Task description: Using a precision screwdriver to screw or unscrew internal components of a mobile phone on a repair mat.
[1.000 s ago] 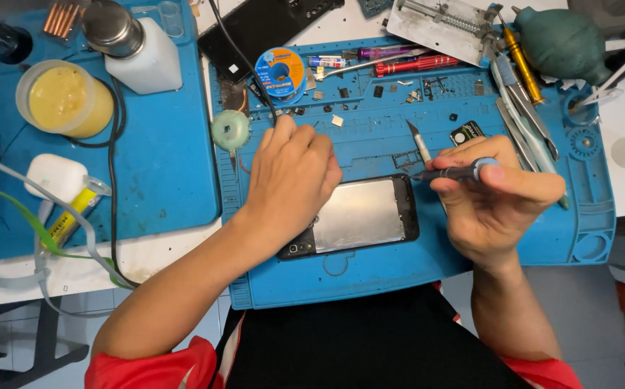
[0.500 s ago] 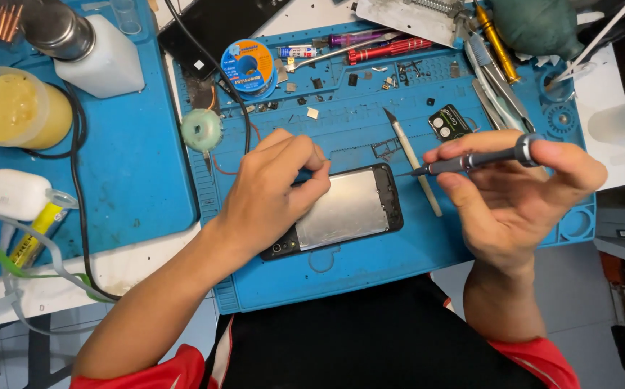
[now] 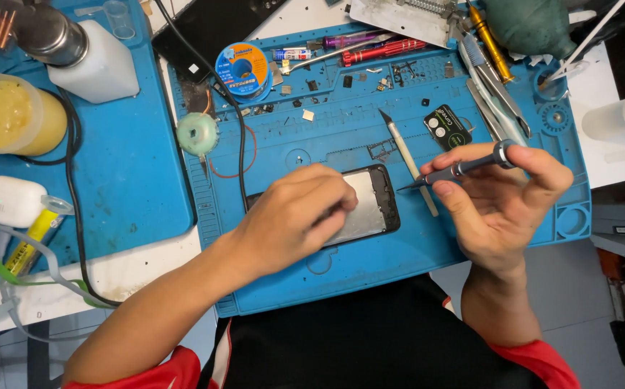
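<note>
A dark phone frame [image 3: 374, 205] lies face up on the blue work mat [image 3: 471, 238]. My left hand [image 3: 294, 216] rests flat on the phone's left part and covers it, holding it down. My right hand [image 3: 503, 198] grips a slim grey screwdriver [image 3: 464, 167] sideways, palm up, with its tip pointing left just off the phone's right edge. A white-handled craft knife [image 3: 410, 162] lies on the mat between the phone and my right hand.
A small black camera module [image 3: 447, 127], loose screws and parts, a solder spool [image 3: 241, 70], red and purple screwdrivers [image 3: 381, 52] and tweezers [image 3: 496, 101] lie on the mat's far side. A second blue mat [image 3: 132, 180] at left holds a yellow jar [image 3: 10, 122], a white bottle [image 3: 100, 68], a white earbud case [image 3: 11, 202] and cables.
My right hand has lifted the screwdriver off the phone, turned palm up and moved slightly right. My left hand stays pressed on the phone. The camera view has shifted.
</note>
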